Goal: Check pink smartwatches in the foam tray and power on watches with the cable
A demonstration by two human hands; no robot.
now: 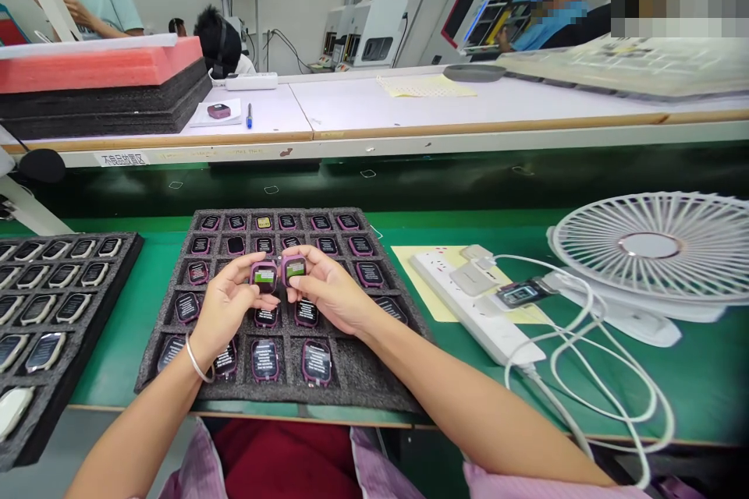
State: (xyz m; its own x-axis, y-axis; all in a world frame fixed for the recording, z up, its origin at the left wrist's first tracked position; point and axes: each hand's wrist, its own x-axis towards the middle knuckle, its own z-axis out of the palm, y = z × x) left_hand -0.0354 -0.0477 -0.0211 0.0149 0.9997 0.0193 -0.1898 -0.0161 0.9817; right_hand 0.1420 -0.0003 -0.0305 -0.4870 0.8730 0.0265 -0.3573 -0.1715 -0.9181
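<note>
I read the left hand (pixel 225 304) as closed on the first watch (pixel 264 277). Thumb and fingers pinch its purple case at the sides with no gap; the screen faces up and is lit green. The right hand (pixel 328 288) is closed the same way on the second watch (pixel 293 268), also purple with a green screen. The two watches sit side by side between the hands, close to touching (I can't tell whether the cases really meet).

Both are lifted off the foam tray (pixel 363 382), which lies directly under the two grips. Pockets below and around the grips hold more purple watches (pixel 317 362) with dark screens and white text, the nearest row just under the fingers. One pocket far past the grips holds a yellow-screened watch (pixel 263 223). A silver bangle (pixel 197 362) rings the left wrist, behind the left grip.

- **Past the left hand:** well apart, a second foam tray (pixel 117 281) carries pale-cased watches (pixel 44 351).
- **Past the right hand:** a white power strip (pixel 468 312) lies on a yellow sheet (pixel 436 308). A loose watch (pixel 520 294) lies at the strip's far side, among looping white cables (pixel 585 359).
- **Beyond those:** a white fan (pixel 649 245) is tilted back on the green mat (pixel 702 382).
- **Straight ahead of the grips:** across a dark gap, a white bench (pixel 409 105).
</note>
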